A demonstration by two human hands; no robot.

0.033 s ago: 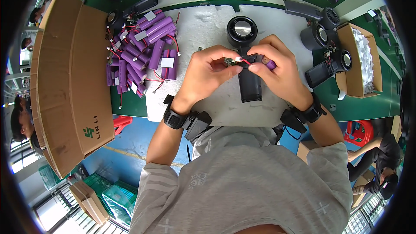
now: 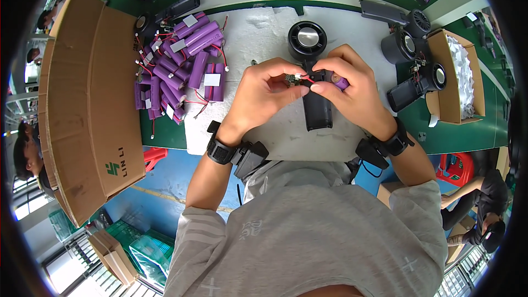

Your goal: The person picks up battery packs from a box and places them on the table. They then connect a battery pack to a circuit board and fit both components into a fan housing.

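Observation:
Above a black handheld device with a round head [image 2: 307, 38] and a long handle [image 2: 318, 113], both my hands meet, fingertips close together. My left hand [image 2: 265, 89] pinches a small green circuit board [image 2: 290, 78] by a white plug [image 2: 299, 76]. In my right hand [image 2: 352, 85] sits a purple battery pack [image 2: 341, 82], partly hidden by the fingers. A short red wire [image 2: 309, 78] runs between the plug and the right fingertips. Whether the plug is fully seated cannot be made out.
Purple battery packs [image 2: 187, 49] with wires are heaped at left beside a tall cardboard box [image 2: 91, 99]. Several black device bodies [image 2: 398, 47] lie at right, near an open carton [image 2: 481, 91] with white lining. White foam [image 2: 258, 27] covers the green bench [image 2: 440, 140]. A person [image 2: 489, 203] sits at lower right.
My thumbs and fingertips have shifted slightly around the plug and red wire, the left thumb a little to the right. Everything else looks the same.

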